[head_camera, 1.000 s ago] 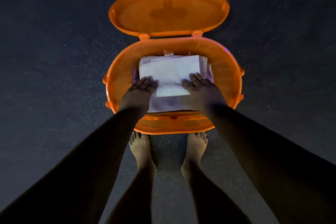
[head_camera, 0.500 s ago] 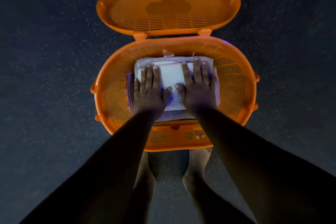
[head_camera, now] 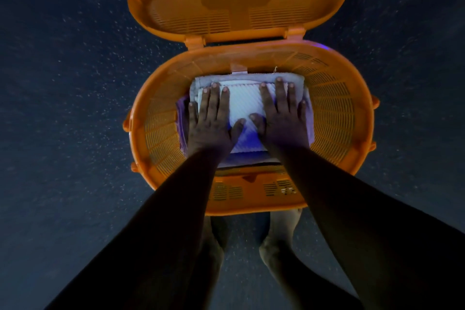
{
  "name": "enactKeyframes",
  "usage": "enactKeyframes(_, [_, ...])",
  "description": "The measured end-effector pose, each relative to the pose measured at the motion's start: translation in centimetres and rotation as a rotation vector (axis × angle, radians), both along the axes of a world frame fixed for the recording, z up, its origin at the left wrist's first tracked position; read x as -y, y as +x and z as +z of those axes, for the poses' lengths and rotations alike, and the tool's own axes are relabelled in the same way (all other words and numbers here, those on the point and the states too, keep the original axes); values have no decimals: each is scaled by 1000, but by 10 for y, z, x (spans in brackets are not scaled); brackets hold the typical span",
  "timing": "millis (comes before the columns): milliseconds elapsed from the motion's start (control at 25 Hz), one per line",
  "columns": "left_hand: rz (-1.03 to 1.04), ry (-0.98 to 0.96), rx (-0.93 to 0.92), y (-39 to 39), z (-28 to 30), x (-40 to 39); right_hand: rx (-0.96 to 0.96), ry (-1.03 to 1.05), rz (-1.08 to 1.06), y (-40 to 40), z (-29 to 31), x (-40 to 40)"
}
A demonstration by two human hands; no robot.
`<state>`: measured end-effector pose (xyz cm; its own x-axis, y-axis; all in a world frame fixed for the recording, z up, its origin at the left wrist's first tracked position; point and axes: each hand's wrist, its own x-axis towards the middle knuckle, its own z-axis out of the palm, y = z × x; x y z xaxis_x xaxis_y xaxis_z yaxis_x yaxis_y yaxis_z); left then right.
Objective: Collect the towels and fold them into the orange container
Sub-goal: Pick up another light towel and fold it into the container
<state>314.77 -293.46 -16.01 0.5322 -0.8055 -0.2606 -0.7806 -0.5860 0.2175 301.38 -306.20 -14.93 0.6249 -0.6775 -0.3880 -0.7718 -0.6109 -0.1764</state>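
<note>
An orange slatted container [head_camera: 334, 118] stands on the floor with its hinged lid [head_camera: 236, 0] swung open away from me. Inside lies a stack of folded towels: a white ribbed towel [head_camera: 244, 106] on top, a grey one [head_camera: 249, 77] showing at the far edge, a purple one [head_camera: 180, 118] at the left edge. My left hand [head_camera: 210, 123] and my right hand [head_camera: 281, 118] lie flat, palms down, fingers spread, side by side on the white towel. Neither hand grips anything.
Dark speckled floor [head_camera: 63, 108] surrounds the container on all sides. My bare feet [head_camera: 279, 241] stand just behind the container's near wall, partly hidden by my forearms.
Both hands slid from the near edge of the towel stack farther onto it and flattened. My head came closer, so the container looks larger.
</note>
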Motion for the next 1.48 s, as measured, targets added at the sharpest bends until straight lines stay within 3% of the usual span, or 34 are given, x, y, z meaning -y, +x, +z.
enactKeyframes(280, [-11,7,13,-2,-43,-2,16,-91,19,-1,-45,-6])
enactKeyframes(440, [-50,159,-83,9,3,8,-101,133,-7,10,-1,7])
enactKeyframes(560, [-69,390,-259,24,77,9,-157,251,-98,12,73,3])
enactKeyframes(720, [-70,514,-330,22,214,5,-158,386,-237,2,206,-16])
enactKeyframes(920, [-141,526,-339,-6,431,1,-177,429,-364,-41,419,-35])
enactKeyframes(1040, [-302,516,-275,-25,541,-7,-174,417,-455,-82,533,-62])
enactKeyframes(1240, [-689,441,-192,-61,665,-3,-105,333,-699,-140,655,-115])
enactKeyframes(1480, [-1041,357,-54,-134,754,14,-10,235,-1035,-225,739,-168])
